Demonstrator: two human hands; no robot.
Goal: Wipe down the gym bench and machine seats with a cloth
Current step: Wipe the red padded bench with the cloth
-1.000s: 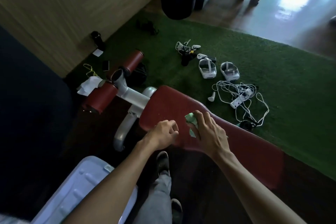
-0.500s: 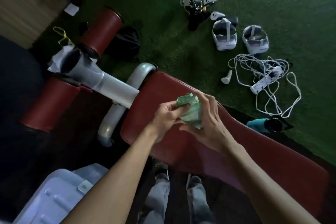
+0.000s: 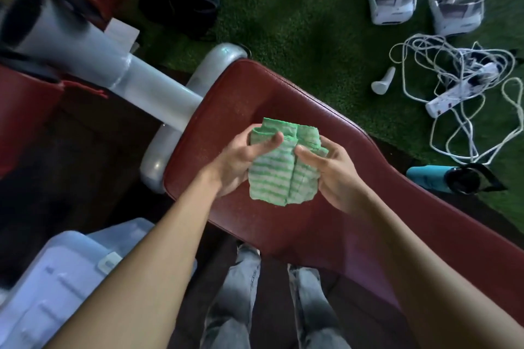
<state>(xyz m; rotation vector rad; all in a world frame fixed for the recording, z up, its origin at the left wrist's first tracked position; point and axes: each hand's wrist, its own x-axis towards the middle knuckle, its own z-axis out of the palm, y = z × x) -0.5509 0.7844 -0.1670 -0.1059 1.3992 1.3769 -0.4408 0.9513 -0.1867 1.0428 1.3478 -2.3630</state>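
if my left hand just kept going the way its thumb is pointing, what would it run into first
Most likely your right hand. The left hand grips the green striped cloth with its thumb pointing right across the fabric, and the right hand's thumb sits just opposite on the same cloth. Depth between them is hard to judge.

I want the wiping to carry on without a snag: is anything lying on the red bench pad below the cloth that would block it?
Nothing visible does. The green-and-white striped cloth is held by the left hand and right hand above the dark red padded bench, whose visible surface is bare.
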